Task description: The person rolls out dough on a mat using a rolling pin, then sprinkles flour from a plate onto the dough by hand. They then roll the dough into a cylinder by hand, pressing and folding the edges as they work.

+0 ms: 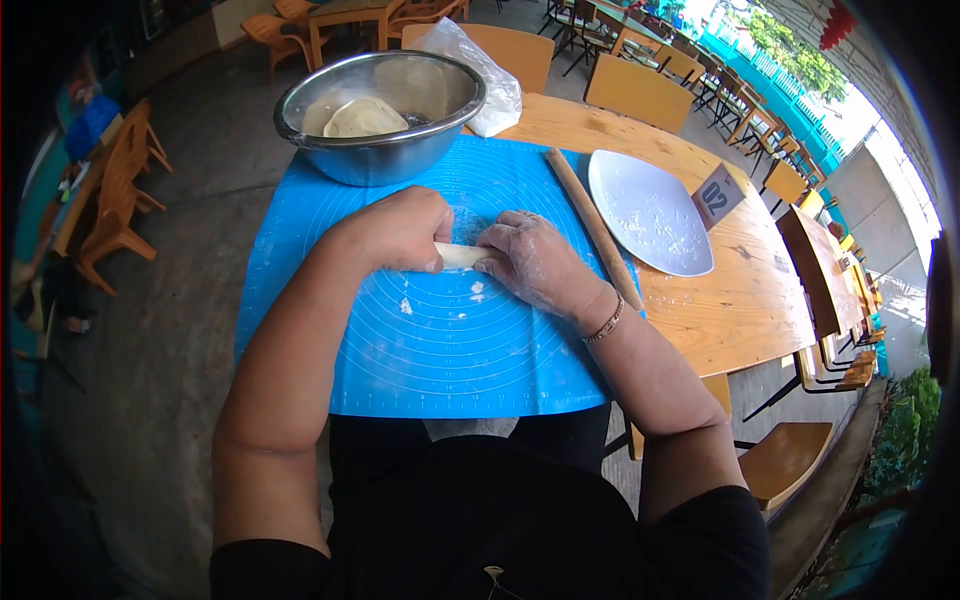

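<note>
A short roll of pale dough [462, 256] lies between my hands, just above the blue baking mat [440, 350]. My left hand [405, 230] has its fingers closed around the roll's left end. Around the other end curl the fingers of my right hand [533, 260], which is dusted with flour and has a bracelet at the wrist. Both palms face down, so the fingertips are partly hidden. Spots of flour dot the mat's printed circles near the dough.
Behind my left hand stands a steel bowl [380, 160] holding a dough lump [365, 118]. A plastic bag [485, 85] rests beside it. To the right are a wooden rolling pin [595, 230], a floury white plate [650, 215] and a number card [717, 195] on the wooden table [740, 300].
</note>
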Action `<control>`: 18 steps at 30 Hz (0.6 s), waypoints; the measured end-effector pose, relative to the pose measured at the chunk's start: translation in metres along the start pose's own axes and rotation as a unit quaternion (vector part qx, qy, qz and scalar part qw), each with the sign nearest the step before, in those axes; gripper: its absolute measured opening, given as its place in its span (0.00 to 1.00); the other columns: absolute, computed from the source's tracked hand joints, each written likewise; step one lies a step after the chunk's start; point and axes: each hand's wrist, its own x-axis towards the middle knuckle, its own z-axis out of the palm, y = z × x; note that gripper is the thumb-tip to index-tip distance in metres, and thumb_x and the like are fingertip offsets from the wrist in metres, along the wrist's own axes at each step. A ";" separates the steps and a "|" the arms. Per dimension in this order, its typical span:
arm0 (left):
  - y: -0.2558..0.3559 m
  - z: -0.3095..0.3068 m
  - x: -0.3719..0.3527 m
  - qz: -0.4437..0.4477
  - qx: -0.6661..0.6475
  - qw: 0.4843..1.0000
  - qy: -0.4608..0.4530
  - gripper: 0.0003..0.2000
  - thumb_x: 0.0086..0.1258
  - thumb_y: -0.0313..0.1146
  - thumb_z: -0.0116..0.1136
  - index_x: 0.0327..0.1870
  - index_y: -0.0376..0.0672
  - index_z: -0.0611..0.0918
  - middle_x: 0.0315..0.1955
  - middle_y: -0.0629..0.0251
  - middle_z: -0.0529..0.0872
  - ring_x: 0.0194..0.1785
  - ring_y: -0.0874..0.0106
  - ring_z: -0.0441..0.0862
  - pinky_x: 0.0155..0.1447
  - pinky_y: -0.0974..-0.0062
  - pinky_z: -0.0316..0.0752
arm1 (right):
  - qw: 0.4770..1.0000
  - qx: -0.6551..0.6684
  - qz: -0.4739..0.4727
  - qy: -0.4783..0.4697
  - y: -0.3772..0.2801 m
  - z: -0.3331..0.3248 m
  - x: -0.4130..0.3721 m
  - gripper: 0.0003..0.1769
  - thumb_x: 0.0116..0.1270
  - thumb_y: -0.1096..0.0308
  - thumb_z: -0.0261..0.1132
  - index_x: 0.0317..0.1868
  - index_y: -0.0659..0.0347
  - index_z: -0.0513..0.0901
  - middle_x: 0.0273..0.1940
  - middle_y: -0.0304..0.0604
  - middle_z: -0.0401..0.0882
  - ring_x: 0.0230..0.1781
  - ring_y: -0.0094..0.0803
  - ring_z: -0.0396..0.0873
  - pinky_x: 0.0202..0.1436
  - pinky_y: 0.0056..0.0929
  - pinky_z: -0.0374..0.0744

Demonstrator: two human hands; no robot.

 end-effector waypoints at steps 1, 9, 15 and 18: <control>-0.001 0.000 0.000 0.007 -0.012 1.000 0.016 0.13 0.54 0.24 0.74 0.42 0.33 0.88 0.39 0.48 0.90 0.44 0.60 0.89 0.50 0.65 0.82 | 1.000 -0.001 -0.005 0.003 0.001 0.000 0.000 0.10 0.62 0.67 0.74 0.40 0.63 0.87 0.39 0.49 0.84 0.44 0.47 0.82 0.52 0.43 0.80; -0.002 0.001 0.000 0.017 -0.023 0.998 0.052 0.14 0.53 0.24 0.74 0.41 0.32 0.89 0.39 0.48 0.91 0.43 0.60 0.89 0.49 0.66 0.82 | 1.000 0.014 0.009 -0.017 0.002 -0.004 0.000 0.09 0.63 0.68 0.73 0.40 0.65 0.88 0.38 0.51 0.84 0.43 0.47 0.82 0.51 0.42 0.81; -0.014 0.004 0.004 0.028 -0.063 0.998 -0.005 0.17 0.54 0.24 0.72 0.48 0.33 0.87 0.40 0.51 0.91 0.42 0.62 0.88 0.49 0.66 0.82 | 0.999 0.023 0.017 -0.027 -0.001 -0.006 -0.002 0.10 0.62 0.70 0.72 0.44 0.61 0.88 0.40 0.48 0.82 0.45 0.46 0.81 0.53 0.42 0.80; -0.015 0.004 0.004 0.020 -0.024 1.000 0.000 0.21 0.55 0.24 0.73 0.51 0.35 0.84 0.38 0.55 0.89 0.40 0.62 0.88 0.49 0.67 0.82 | 0.999 0.030 0.034 -0.026 -0.005 -0.010 -0.002 0.11 0.62 0.70 0.73 0.45 0.60 0.88 0.42 0.47 0.81 0.46 0.45 0.80 0.54 0.42 0.79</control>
